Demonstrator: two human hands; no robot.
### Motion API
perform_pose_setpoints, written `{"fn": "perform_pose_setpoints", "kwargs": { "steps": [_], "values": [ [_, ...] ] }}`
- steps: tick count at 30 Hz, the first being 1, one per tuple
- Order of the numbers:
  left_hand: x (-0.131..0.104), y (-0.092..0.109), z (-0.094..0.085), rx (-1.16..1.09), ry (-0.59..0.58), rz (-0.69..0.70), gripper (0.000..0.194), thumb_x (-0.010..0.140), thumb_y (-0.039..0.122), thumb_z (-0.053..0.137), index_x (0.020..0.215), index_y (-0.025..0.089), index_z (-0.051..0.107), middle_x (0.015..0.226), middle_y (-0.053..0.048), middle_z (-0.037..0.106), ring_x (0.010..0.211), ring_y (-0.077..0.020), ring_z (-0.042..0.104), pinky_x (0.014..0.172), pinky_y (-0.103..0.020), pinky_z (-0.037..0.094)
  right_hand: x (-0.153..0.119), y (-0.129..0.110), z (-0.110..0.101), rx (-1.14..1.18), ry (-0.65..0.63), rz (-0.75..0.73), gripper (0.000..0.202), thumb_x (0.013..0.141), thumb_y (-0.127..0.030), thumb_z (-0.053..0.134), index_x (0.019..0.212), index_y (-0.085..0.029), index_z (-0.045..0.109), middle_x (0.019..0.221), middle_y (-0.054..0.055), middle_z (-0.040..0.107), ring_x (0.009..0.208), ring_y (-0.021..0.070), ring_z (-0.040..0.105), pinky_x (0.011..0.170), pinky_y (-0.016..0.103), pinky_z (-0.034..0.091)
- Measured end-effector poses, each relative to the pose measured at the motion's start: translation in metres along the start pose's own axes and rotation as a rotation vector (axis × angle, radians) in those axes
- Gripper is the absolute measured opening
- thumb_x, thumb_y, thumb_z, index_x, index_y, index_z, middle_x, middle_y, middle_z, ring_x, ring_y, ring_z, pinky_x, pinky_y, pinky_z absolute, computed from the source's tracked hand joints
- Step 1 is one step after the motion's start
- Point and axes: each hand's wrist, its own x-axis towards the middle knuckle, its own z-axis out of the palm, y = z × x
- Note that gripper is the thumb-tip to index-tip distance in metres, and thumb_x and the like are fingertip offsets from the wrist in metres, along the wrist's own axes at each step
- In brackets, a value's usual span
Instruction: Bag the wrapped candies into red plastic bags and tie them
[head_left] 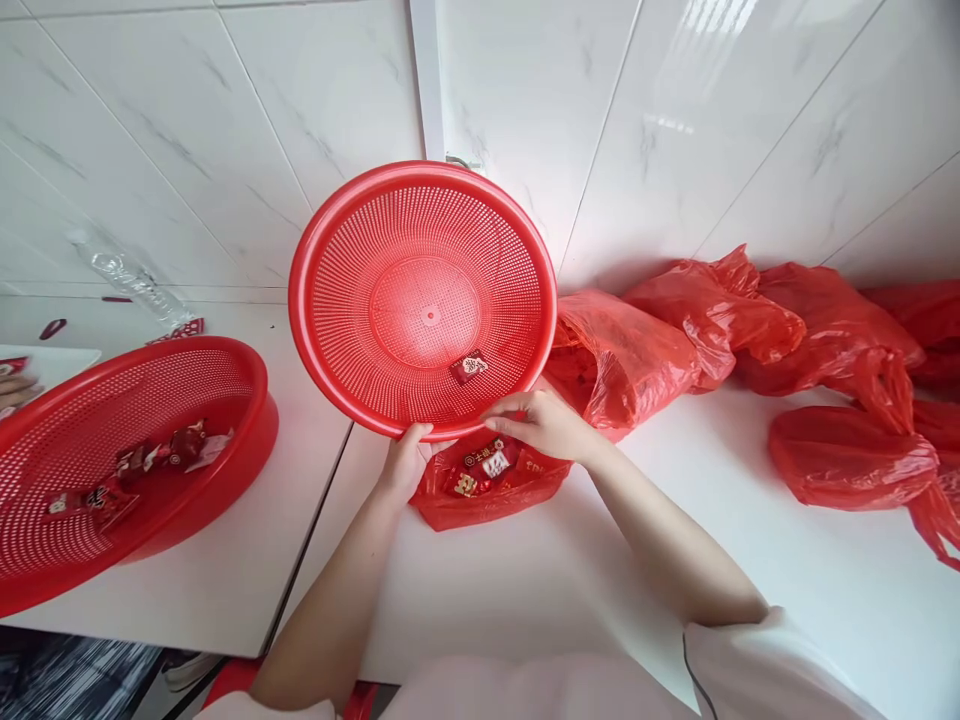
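Note:
A red plastic mesh basket (390, 225) is tilted up on its side, its open top facing me. One small dark-red packet (469, 367) lies inside near the lower edge. My left hand (406, 462) grips the bottom rim, thumb over the edge. On the right part of that rim, my right hand (541, 422) has its fingers and thumb closed around the edge. Directly beneath the rim sits an open red plastic bag (457, 515) holding several red packets (487, 462); the basket covers part of it.
To the left, a second red mesh basket (251, 420) holds several packets. Several filled red plastic bags (645, 350) line the tiled wall on the right. A clear bottle (127, 275) lies at the back left. Another person's hand (15, 385) shows at the left edge.

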Motion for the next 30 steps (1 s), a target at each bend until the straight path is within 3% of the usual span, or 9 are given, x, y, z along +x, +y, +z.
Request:
{"fn": "perform_pose_setpoints", "kwargs": {
  "steps": [4, 8, 12, 16, 18, 21, 24, 27, 30],
  "values": [
    [-0.002, 0.001, -0.002, 0.051, 0.002, -0.026, 0.031, 0.077, 0.019, 0.062, 0.106, 0.011, 0.068, 0.112, -0.013, 0.072, 0.112, -0.0318, 0.065, 0.094, -0.049, 0.054, 0.002, 0.003, 0.007, -0.351, 0.247, -0.018, 0.030, 0.098, -0.036, 0.046, 0.106, -0.018, 0.070, 0.105, 0.011, 0.069, 0.095, 0.0230, 0.065, 0.088, 0.039, 0.052],
    [-0.012, 0.002, 0.006, 0.074, -0.092, -0.125, 0.039, 0.077, 0.021, 0.063, 0.114, 0.012, 0.067, 0.114, -0.014, 0.071, 0.113, -0.0339, 0.064, 0.094, -0.051, 0.054, 0.004, 0.015, 0.013, -0.605, 0.251, -0.028, 0.046, 0.096, -0.043, 0.049, 0.134, -0.017, 0.054, 0.140, 0.017, 0.052, 0.129, 0.0327, 0.048, 0.107, 0.053, 0.039],
    [-0.018, 0.002, 0.017, 0.035, -0.127, -0.124, 0.046, 0.077, 0.018, 0.062, 0.122, 0.017, 0.065, 0.118, -0.011, 0.071, 0.114, -0.0324, 0.064, 0.096, -0.049, 0.053, 0.003, 0.020, 0.017, -0.676, 0.139, 0.017, 0.053, 0.094, -0.049, 0.050, 0.134, -0.014, 0.055, 0.133, 0.020, 0.056, 0.126, 0.0357, 0.048, 0.107, 0.058, 0.036],
    [-0.015, 0.002, 0.017, 0.013, -0.117, -0.131, 0.036, 0.077, 0.019, 0.058, 0.111, 0.012, 0.070, 0.113, -0.013, 0.072, 0.113, -0.0332, 0.064, 0.094, -0.049, 0.054, 0.001, 0.011, 0.014, -0.425, -0.116, -0.114, 0.046, 0.090, -0.047, 0.059, 0.126, -0.020, 0.062, 0.117, 0.013, 0.065, 0.109, 0.0280, 0.060, 0.093, 0.046, 0.050],
    [-0.012, 0.004, 0.013, 0.009, -0.109, -0.148, 0.032, 0.078, 0.021, 0.056, 0.104, 0.009, 0.071, 0.109, -0.015, 0.073, 0.112, -0.0336, 0.064, 0.095, -0.049, 0.053, 0.001, 0.007, 0.011, -0.221, -0.131, -0.142, 0.034, 0.090, -0.038, 0.060, 0.121, -0.022, 0.065, 0.114, 0.009, 0.068, 0.105, 0.0239, 0.063, 0.093, 0.041, 0.052],
    [-0.007, 0.006, 0.005, 0.013, -0.039, -0.111, 0.026, 0.077, 0.021, 0.058, 0.097, 0.010, 0.070, 0.104, -0.014, 0.074, 0.108, -0.0328, 0.066, 0.093, -0.049, 0.054, 0.002, 0.006, 0.007, 0.162, -0.013, 0.012, 0.024, 0.093, -0.035, 0.055, 0.107, -0.022, 0.070, 0.100, 0.005, 0.072, 0.094, 0.0197, 0.068, 0.085, 0.036, 0.057],
    [-0.003, 0.008, -0.001, 0.018, 0.038, -0.044, 0.024, 0.074, 0.021, 0.062, 0.096, 0.012, 0.068, 0.101, -0.011, 0.074, 0.104, -0.0309, 0.067, 0.091, -0.050, 0.054, 0.002, 0.007, 0.005, 0.508, -0.032, 0.194, 0.031, 0.088, -0.045, 0.062, 0.102, -0.018, 0.068, 0.091, 0.004, 0.072, 0.081, 0.0182, 0.071, 0.070, 0.032, 0.061],
    [0.000, 0.011, -0.006, 0.006, 0.081, -0.016, 0.019, 0.073, 0.022, 0.062, 0.089, 0.013, 0.067, 0.098, -0.010, 0.073, 0.105, -0.0303, 0.067, 0.092, -0.050, 0.053, 0.001, 0.006, 0.002, 0.588, -0.051, 0.249, 0.036, 0.083, -0.048, 0.067, 0.104, -0.018, 0.067, 0.087, 0.003, 0.071, 0.071, 0.0160, 0.070, 0.065, 0.030, 0.061],
    [0.002, 0.015, -0.009, -0.022, 0.097, 0.001, 0.013, 0.073, 0.022, 0.062, 0.082, 0.014, 0.065, 0.095, -0.009, 0.073, 0.105, -0.0290, 0.066, 0.094, -0.049, 0.052, -0.002, 0.001, -0.002, 0.401, -0.136, 0.160, 0.031, 0.087, -0.048, 0.062, 0.100, -0.020, 0.069, 0.088, 0.003, 0.072, 0.076, 0.0168, 0.070, 0.071, 0.031, 0.060]
  ]
}}
